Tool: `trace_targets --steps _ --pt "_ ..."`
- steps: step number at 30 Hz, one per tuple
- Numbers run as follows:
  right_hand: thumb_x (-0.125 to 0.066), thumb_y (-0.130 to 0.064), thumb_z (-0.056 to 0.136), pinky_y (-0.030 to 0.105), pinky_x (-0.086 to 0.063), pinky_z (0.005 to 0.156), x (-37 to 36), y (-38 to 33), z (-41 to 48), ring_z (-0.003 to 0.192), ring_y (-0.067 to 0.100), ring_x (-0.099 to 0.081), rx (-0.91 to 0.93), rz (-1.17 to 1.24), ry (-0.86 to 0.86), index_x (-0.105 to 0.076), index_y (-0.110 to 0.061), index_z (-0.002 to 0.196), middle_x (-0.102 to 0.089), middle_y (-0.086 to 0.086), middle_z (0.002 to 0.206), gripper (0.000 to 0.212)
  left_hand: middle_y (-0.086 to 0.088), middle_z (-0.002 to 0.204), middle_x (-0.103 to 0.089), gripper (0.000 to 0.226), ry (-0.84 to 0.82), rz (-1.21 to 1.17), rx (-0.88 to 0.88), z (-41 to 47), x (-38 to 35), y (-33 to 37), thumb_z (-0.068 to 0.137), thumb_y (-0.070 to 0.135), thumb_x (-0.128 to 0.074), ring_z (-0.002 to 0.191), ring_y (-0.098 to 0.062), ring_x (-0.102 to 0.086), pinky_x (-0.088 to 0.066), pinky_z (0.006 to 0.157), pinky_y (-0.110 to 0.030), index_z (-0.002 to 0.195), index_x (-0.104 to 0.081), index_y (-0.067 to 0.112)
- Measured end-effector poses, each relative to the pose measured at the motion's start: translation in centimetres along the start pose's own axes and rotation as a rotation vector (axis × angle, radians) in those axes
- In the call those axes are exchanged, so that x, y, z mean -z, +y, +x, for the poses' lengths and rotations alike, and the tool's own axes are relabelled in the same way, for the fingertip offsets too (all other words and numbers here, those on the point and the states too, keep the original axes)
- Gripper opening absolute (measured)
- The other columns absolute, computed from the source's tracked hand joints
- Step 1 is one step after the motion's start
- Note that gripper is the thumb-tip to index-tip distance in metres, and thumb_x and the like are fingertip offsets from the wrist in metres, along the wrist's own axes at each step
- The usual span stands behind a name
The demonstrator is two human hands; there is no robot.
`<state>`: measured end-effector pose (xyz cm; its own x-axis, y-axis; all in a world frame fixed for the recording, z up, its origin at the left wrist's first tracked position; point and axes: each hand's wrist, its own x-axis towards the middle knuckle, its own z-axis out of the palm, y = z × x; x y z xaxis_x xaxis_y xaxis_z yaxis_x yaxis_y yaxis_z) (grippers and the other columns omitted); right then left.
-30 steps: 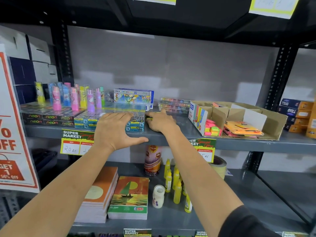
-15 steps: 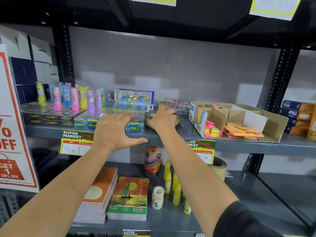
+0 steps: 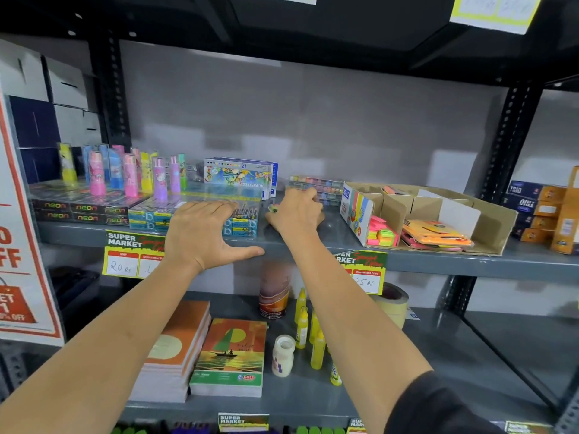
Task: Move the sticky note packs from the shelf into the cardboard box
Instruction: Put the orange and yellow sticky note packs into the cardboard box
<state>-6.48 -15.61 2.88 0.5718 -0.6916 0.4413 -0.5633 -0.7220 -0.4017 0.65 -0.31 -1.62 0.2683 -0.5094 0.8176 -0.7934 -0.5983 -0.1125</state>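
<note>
Mid-reach, judged as the picking step: right hand (image 3: 296,211) stretched to the stack of sticky note packs (image 3: 316,186) at the back of the grey shelf (image 3: 438,261), fingers curled at its near edge; grip not confirmed, something small under the palm, unclear. Left hand (image 3: 203,233) spread flat, empty, on blue pen boxes (image 3: 241,225). Cardboard box (image 3: 488,227) just right of the stack, already holding neon packs. Next, probably: close on the stack, lift, carry right.
</note>
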Motion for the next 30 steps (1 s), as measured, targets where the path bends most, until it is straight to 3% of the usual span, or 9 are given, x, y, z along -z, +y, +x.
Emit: trace_targets --steps 10,14,19,23,30 --pt "-0.076 -0.047 0.068 0.040 -0.051 0.080 1.1 0.6 -1.3 0.098 0.032 -0.057 0.113 0.188 0.136 -0.065 -0.013 0.102 -0.053 0.013 0.112 0.049 -0.004 0.107 -0.072 0.103 -0.016 0.026 -0.004 0.1 0.0 0.0 0.059 0.096 -0.036 0.099 -0.026 -0.067 -0.049 0.084 -0.039 0.113 -0.068 0.014" --pt "-0.075 -0.044 0.067 0.038 -0.048 0.078 2.3 1.6 -2.0 0.098 0.028 -0.055 0.164 0.259 0.238 -0.067 -0.016 0.098 -0.058 0.011 0.105 0.043 -0.004 0.106 -0.072 0.103 -0.022 0.038 -0.003 0.1 0.1 0.0 0.059 0.096 -0.035 0.098 -0.026 -0.066 -0.049 0.084 -0.039 0.113 -0.068 0.015" --pt "-0.073 -0.041 0.064 0.030 -0.037 0.066 6.0 2.5 -3.0 0.079 0.027 -0.056 0.170 0.339 0.366 -0.067 -0.016 0.086 -0.050 0.004 0.091 0.034 -0.005 0.094 -0.072 0.097 -0.020 0.055 -0.009 0.2 0.3 0.2 0.058 0.094 -0.037 0.087 -0.029 -0.067 -0.049 0.076 -0.038 0.105 -0.069 0.015" --pt "-0.072 -0.043 0.063 0.025 -0.026 0.060 9.3 3.9 -3.6 0.070 0.015 -0.041 0.191 0.343 0.503 -0.067 -0.020 0.084 -0.054 0.002 0.088 0.032 -0.006 0.094 -0.073 0.096 -0.004 0.045 -0.029 0.1 0.3 0.1 0.060 0.092 -0.040 0.087 -0.030 -0.067 -0.048 0.077 -0.038 0.105 -0.070 0.013" --pt "-0.071 -0.042 0.064 0.024 -0.022 0.063 13.2 8.8 -4.4 0.079 0.008 -0.036 0.147 0.311 0.642 -0.068 -0.019 0.086 -0.050 -0.004 0.081 0.032 -0.006 0.092 -0.072 0.098 -0.015 0.051 -0.037 0.1 0.4 0.1 0.062 0.095 -0.034 0.085 -0.030 -0.067 -0.049 0.073 -0.039 0.104 -0.069 0.014"
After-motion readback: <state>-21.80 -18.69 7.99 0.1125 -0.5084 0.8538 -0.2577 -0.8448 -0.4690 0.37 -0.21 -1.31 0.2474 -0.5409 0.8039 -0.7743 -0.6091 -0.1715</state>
